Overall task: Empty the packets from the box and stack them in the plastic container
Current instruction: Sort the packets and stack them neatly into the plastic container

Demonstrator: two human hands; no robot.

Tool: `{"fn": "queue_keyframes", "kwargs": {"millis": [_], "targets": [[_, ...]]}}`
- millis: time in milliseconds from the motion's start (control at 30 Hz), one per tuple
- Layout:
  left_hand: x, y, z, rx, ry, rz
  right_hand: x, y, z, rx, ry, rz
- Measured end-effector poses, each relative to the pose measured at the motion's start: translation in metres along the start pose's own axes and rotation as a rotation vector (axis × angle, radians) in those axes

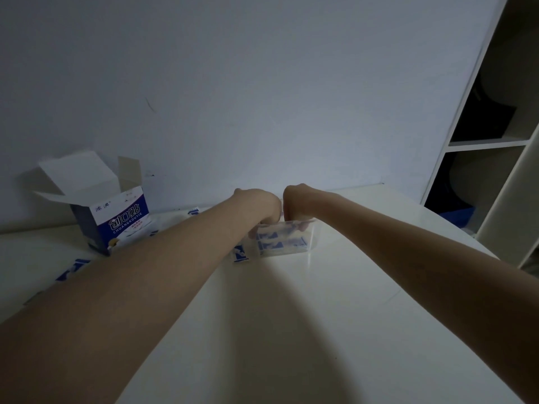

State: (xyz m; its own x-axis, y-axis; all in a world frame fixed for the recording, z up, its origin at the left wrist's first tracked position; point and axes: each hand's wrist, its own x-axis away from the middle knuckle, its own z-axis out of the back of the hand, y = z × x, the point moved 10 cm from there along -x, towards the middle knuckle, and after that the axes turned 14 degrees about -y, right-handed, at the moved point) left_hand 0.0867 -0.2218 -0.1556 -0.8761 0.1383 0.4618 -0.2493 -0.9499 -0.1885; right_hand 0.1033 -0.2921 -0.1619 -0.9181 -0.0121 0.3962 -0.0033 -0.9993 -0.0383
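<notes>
both hands meet over the one clear plastic container [287, 239] on the white table [335, 301], the left hand [262, 207] and right hand [296, 204] touching knuckle to knuckle with fingers curled down into its top, though whether they pinch a packet there cannot be told. inside, under the hands, two blue-and-white packets [281, 244] show through the wall, stacked. one loose packet [240, 255] lies just left of the container, at least two more lie further left under the left forearm, and the single open box [112, 220] stands well left of both hands.
</notes>
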Motion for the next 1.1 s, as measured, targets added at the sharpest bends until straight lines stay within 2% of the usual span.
{"fn": "queue_keyframes", "kwargs": {"millis": [133,367,533,633,733,800,933,1100], "targets": [[-0.004,0.005,-0.005,0.000,-0.044,-0.076,0.002,0.000,-0.005,0.092,-0.057,-0.020],[-0.009,0.007,-0.007,0.046,-0.053,-0.109,0.003,0.000,-0.002,0.123,-0.019,-0.036],[0.002,0.001,0.010,0.032,0.103,-0.067,0.011,-0.002,0.004,0.109,-0.002,-0.058],[0.021,-0.007,0.031,0.056,0.267,-0.108,0.023,-0.008,0.021,-0.040,0.015,-0.011],[0.044,-0.024,0.044,0.117,0.383,-0.156,0.047,-0.028,0.052,-0.153,0.169,0.110],[0.056,-0.045,0.041,0.151,0.404,-0.148,0.070,-0.055,0.064,-0.203,0.271,0.220],[0.068,-0.099,0.008,0.243,0.321,-0.144,0.098,-0.120,0.049,-0.189,0.308,0.428],[0.078,-0.150,-0.071,0.037,0.016,-0.112,0.103,-0.201,-0.017,0.024,0.149,0.662]]}}
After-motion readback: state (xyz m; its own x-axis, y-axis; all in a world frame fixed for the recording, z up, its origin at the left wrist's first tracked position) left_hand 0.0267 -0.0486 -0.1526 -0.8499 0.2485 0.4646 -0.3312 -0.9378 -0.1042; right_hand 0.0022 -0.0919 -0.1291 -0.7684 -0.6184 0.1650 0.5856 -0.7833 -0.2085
